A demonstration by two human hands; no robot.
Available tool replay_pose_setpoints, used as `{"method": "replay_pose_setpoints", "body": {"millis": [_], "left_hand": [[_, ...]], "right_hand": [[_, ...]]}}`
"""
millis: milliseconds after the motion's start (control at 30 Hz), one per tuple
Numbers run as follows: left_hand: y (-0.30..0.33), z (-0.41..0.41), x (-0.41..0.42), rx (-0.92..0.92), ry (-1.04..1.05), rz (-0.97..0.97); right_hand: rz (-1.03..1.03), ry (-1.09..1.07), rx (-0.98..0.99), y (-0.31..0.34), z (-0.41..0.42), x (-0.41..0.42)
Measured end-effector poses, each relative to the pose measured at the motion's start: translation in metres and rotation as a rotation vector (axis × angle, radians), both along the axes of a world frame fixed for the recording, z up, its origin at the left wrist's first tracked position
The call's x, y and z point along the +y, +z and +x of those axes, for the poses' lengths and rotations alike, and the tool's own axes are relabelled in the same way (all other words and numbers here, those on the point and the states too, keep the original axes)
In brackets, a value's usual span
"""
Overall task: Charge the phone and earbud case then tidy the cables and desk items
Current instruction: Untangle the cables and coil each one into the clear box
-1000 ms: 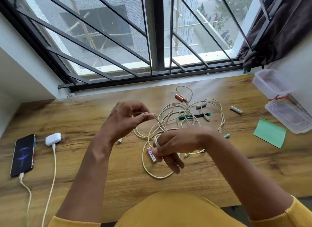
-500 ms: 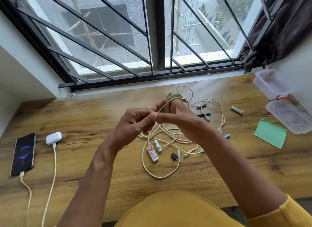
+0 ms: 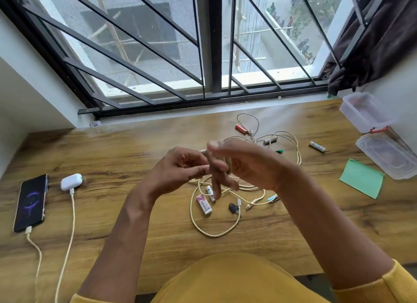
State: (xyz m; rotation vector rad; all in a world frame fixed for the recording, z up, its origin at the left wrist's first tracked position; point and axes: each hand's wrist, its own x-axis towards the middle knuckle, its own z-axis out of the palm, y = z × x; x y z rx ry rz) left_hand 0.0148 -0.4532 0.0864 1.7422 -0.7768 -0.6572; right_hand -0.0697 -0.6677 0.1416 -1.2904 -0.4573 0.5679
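Note:
A black phone (image 3: pixel 30 202) lies at the desk's left with a cream cable plugged into its near end. Beside it the white earbud case (image 3: pixel 71 181) also has a cable (image 3: pixel 67 235) plugged in. A tangle of cream cables (image 3: pixel 214 231) sprawls in the middle of the desk. Above it, my left hand (image 3: pixel 178 169) pinches one cable's end. My right hand (image 3: pixel 246 165) is blurred, its fingers spread downward against the same cable, which seems looped around them.
An eraser (image 3: pixel 204 204), a small battery (image 3: pixel 210 193) and a black adapter (image 3: pixel 233 208) lie among the cables. Further batteries (image 3: pixel 317 146), a red one (image 3: pixel 241 129), a green sticky note (image 3: pixel 361 178) and two clear plastic boxes (image 3: pixel 366 112) sit to the right.
My right hand circled up from the near side of the tangle to beside my left hand and its fingers now point down. The left hand keeps its pinch on the cable's end.

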Motion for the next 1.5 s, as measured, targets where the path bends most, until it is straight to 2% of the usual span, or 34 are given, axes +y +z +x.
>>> {"method": "replay_pose_setpoints", "body": {"millis": [100, 300, 400, 567, 667, 833, 1000, 1133, 1233, 1333, 1500], "left_hand": [[0.005, 0.008, 0.007, -0.056, 0.009, 0.066], [0.011, 0.007, 0.005, -0.047, 0.142, 0.029], [0.015, 0.003, 0.004, -0.025, 0.179, -0.05], [0.022, -0.005, 0.005, 0.041, 0.074, -0.091], [0.024, -0.007, 0.005, 0.031, 0.029, -0.086], [0.025, -0.015, -0.001, 0.009, 0.067, -0.188], [0.021, -0.018, -0.004, 0.098, 0.023, -0.334], [0.02, -0.021, -0.008, 0.199, 0.037, -0.395], [0.021, -0.019, -0.01, 0.176, 0.012, -0.389], [0.021, -0.016, -0.012, 0.123, -0.001, -0.34], [0.024, -0.013, -0.016, 0.124, 0.017, -0.302]], "right_hand": [[-0.224, 0.09, -0.056, -0.004, -0.003, 0.004], [-0.579, 0.202, -0.093, -0.009, -0.003, 0.012], [-0.638, 0.117, -0.053, -0.017, -0.001, 0.014], [-0.669, 0.044, -0.052, -0.026, 0.002, 0.013], [-0.608, 0.018, -0.049, -0.028, 0.003, 0.01], [-0.344, 0.016, -0.011, -0.027, 0.003, 0.004], [-0.109, -0.087, 0.03, -0.026, 0.004, -0.001], [0.056, -0.061, 0.089, -0.025, 0.005, -0.001], [0.185, 0.023, 0.094, -0.024, 0.007, -0.001], [0.298, 0.049, 0.183, -0.025, 0.01, -0.003], [0.338, 0.082, 0.215, -0.031, 0.015, -0.006]]}}
